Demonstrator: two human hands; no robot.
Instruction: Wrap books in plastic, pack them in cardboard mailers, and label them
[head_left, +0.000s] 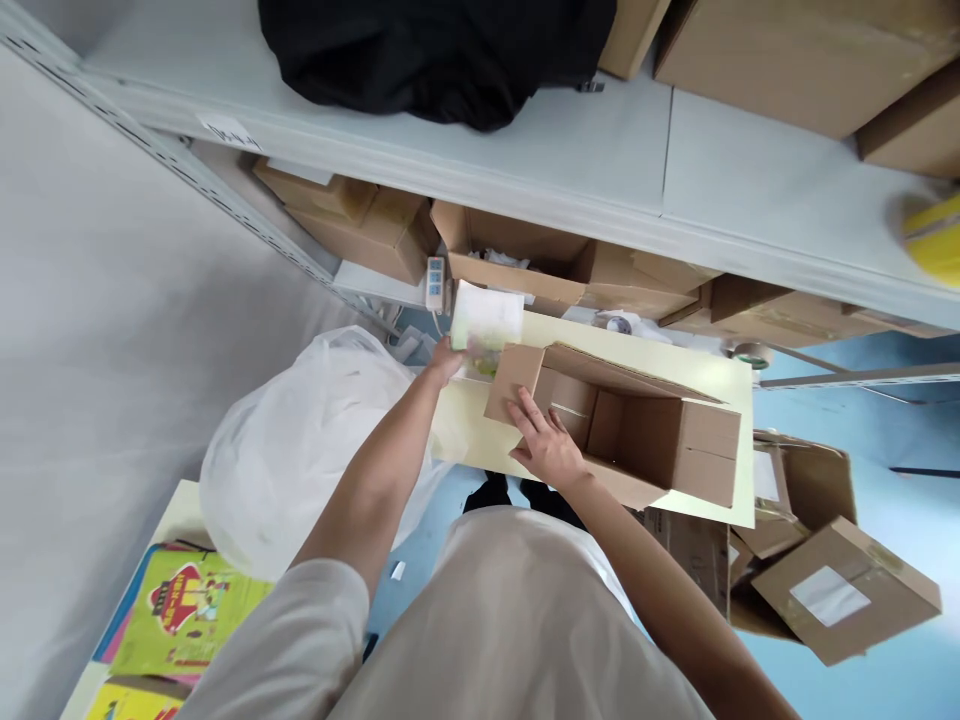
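My left hand (445, 360) is closed on the near left edge of a white booklet-like item (487, 315), which has a blurred green and pink picture on its lower part. This item is over the left part of a pale yellow table (469, 425), beside a cardboard box (637, 470). The box stands open with its flaps folded outward, and no contents show inside. My right hand (551, 440) lies with fingers spread on the box's left flap (517, 375) and near rim. Its palm is hidden.
A large white plastic bag (300, 450) bulges left of the table. Cartons (847, 590) are piled at the right. A shelf (487, 170) crosses above the table's back, bearing a black cloth item (442, 60). Colourful books (187, 610) lie at lower left. A power strip (435, 283) is behind.
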